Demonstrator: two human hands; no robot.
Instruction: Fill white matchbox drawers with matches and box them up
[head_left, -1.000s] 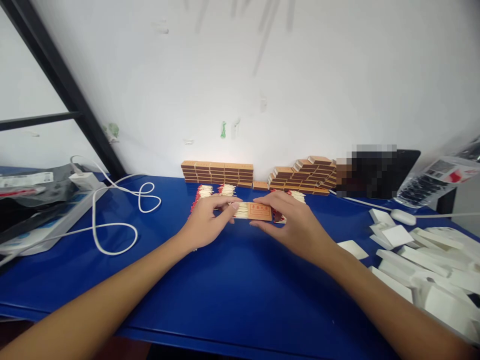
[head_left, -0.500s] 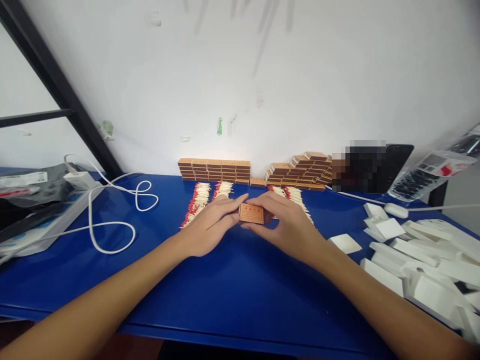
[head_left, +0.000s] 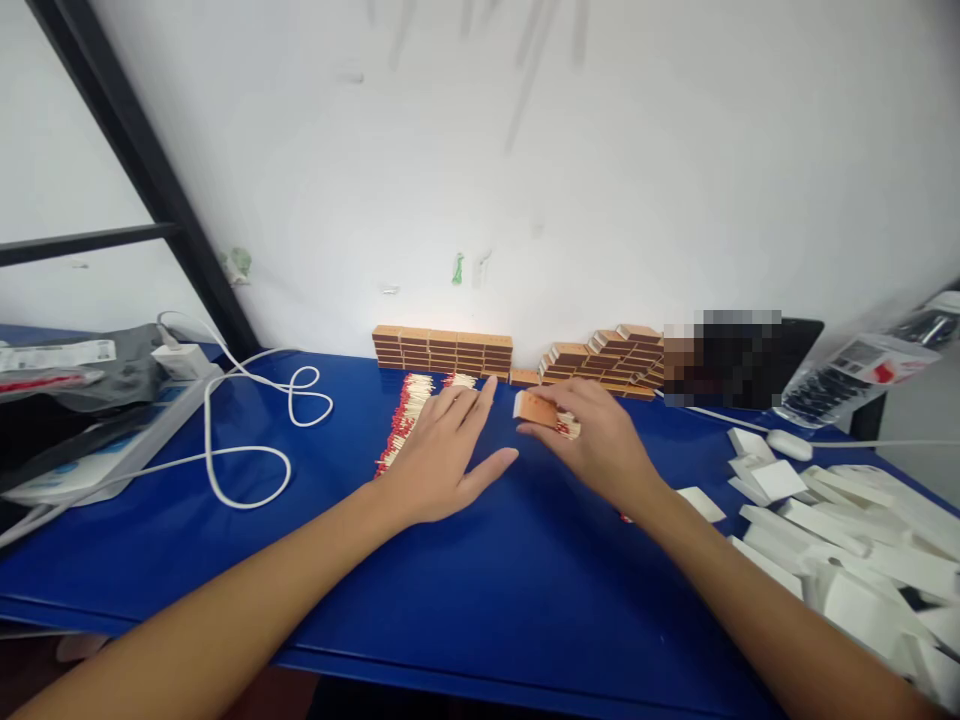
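Between the thumb and fingers of my right hand (head_left: pixel 600 430) is an orange-brown matchbox (head_left: pixel 538 409), raised over the blue table and turned at an angle. My left hand (head_left: pixel 446 450) holds nothing; its fingers and thumb are apart, just left of the matchbox. Under and beyond my left hand lie rows of red-tipped matches (head_left: pixel 409 410), partly covered by it. More matches (head_left: pixel 570 427) show behind my right fingers. Along the wall stands a neat stack of matchboxes (head_left: pixel 442 350), with a stepped stack of matchboxes (head_left: pixel 600 360) to its right.
White empty box trays (head_left: pixel 847 540) lie in a heap on the right. A dark device (head_left: pixel 799 360), partly pixelated, leans by the wall, beside a plastic bottle (head_left: pixel 862 370). White cable (head_left: pixel 247 505) loops on the left of the blue table (head_left: pixel 480 600), near grey bags (head_left: pixel 135 370).
My left hand has let go of the matchbox and opened. My right hand has carried the matchbox away to the right and tilted it. The view has shifted slightly.
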